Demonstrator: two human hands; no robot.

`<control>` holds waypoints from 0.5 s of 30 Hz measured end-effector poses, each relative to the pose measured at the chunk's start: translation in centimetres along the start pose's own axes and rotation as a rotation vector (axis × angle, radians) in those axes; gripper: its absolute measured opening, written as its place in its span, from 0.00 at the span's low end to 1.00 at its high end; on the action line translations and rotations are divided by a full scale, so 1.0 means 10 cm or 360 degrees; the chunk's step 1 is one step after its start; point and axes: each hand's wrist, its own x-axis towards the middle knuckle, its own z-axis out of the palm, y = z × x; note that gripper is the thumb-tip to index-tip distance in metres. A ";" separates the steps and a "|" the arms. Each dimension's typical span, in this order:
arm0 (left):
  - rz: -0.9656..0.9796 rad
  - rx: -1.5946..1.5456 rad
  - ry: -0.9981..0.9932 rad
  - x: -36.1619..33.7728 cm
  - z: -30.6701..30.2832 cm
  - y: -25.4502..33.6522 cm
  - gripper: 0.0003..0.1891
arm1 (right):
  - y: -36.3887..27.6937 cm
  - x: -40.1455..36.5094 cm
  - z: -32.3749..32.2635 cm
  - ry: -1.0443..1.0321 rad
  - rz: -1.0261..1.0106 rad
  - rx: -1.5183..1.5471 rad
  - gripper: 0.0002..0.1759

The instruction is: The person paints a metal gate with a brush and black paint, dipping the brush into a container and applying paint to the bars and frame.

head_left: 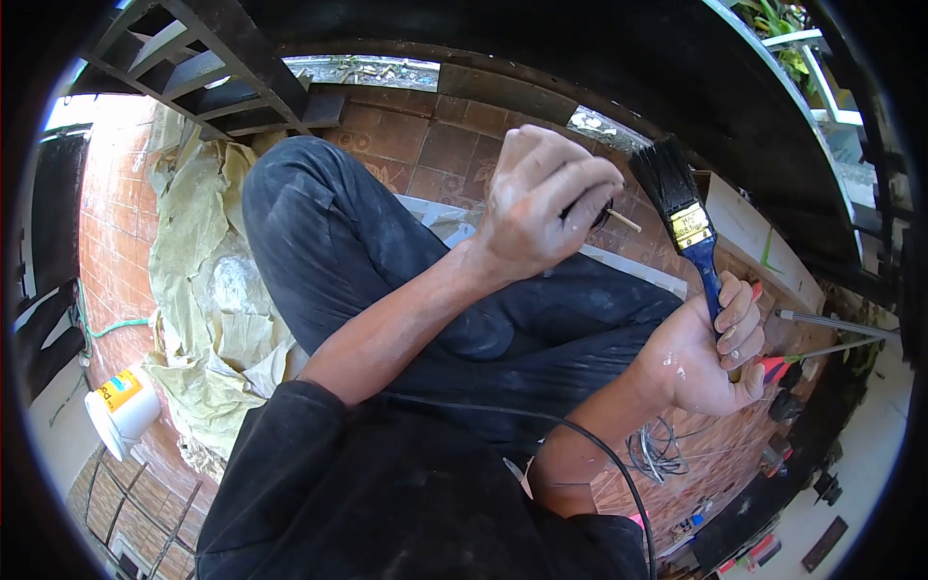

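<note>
While the right hand [710, 353] grips a paintbrush [684, 213] upright, the raised left hand [546, 198] pinches a stick [624, 221].

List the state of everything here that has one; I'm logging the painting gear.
left grip: closed, pinching the stick
stick: thin, poking out of the fingers
right grip: fisted around the brush handle
paintbrush: held bristles up, bristles dark
plastic sheet: crumpled on the tiled floor
bucket: on the floor, untouched
wire coil: loose on the floor
</note>
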 end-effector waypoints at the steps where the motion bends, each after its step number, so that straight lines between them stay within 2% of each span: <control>1: -0.0094 -0.0001 0.0002 0.01 -0.01 -0.03 0.05 | 0.00 0.00 0.00 0.0025 -0.0007 0.0009 0.17; 2: -0.0091 0.0006 0.0001 0.02 -0.01 -0.06 0.05 | 0.00 0.00 -0.01 0.0050 -0.0014 0.0021 0.16; 5: -0.0550 0.0038 0.0137 0.03 -0.02 -0.21 0.04 | 0.00 0.01 -0.03 0.0078 -0.0006 0.0030 0.16; 6: -0.0542 0.0053 0.0139 0.04 -0.04 -0.23 0.04 | 0.01 0.01 -0.01 0.0079 0.0001 0.0045 0.16; 8: -0.1008 -0.0090 0.0250 0.07 -0.06 -0.27 0.07 | 0.02 0.01 0.02 0.0188 -0.0023 0.0117 0.16; 10: -0.1082 -0.0117 0.0315 0.08 -0.06 -0.34 0.06 | 0.03 0.00 0.04 0.0207 -0.0005 0.0147 0.16; 13: -0.1514 -0.0377 0.0383 0.06 -0.08 -0.42 0.07 | 0.03 -0.01 0.02 0.0206 0.0017 0.0168 0.16; 15: -0.1546 -0.0398 0.0391 0.06 -0.08 -0.45 0.08 | 0.03 -0.01 0.01 0.0188 0.0028 0.0168 0.16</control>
